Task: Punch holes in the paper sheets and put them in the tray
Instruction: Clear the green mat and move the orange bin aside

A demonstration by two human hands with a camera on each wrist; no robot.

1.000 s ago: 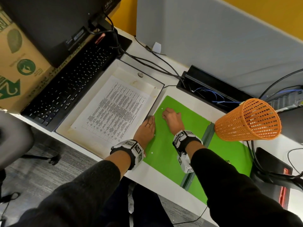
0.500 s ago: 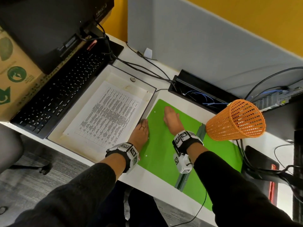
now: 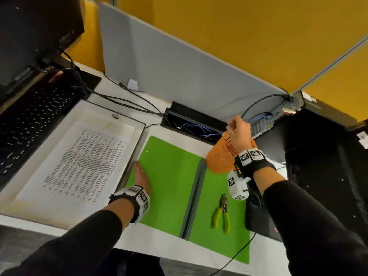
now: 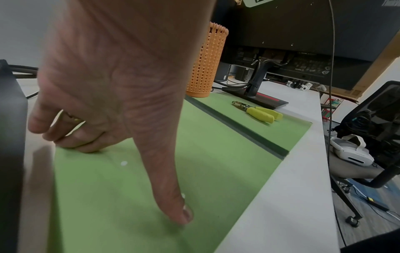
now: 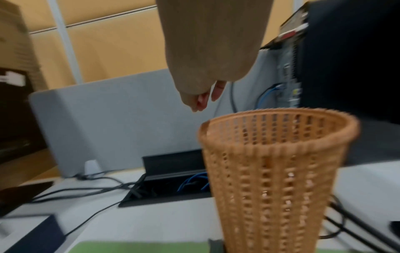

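A green sheet [image 3: 169, 176] [image 4: 216, 154] with a punched hole [image 3: 147, 151] lies on the desk right of the white tray [image 3: 59, 208]. In the tray lies a printed sheet [image 3: 85, 162]. My left hand [image 3: 139, 174] [image 4: 112, 111] rests on the green sheet's left edge, bent fingertips and straight thumb [image 4: 173, 196] touching it. My right hand [image 3: 238, 132] [image 5: 201, 97] hangs above the rim of the orange mesh basket [image 3: 221, 158] [image 5: 275, 171], fingers loosely curled with nothing seen in them. The hole punch [image 3: 222, 212] [image 4: 259, 113], with yellow-green handles, lies on a second green sheet [image 3: 219, 236].
A grey strip [image 3: 194, 196] separates the two green sheets. A black keyboard [image 3: 29, 124] lies left of the tray. An open cable box [image 3: 191, 124] sits behind the sheets, a dark computer case [image 3: 328, 176] at the right, and a chair holding a white headset [image 4: 350, 154] beyond the desk's edge.
My right hand has lifted off the green sheet and moved right and up, over the orange basket. My left hand stays at the sheet's left edge. The view has shifted right, revealing the hole punch.
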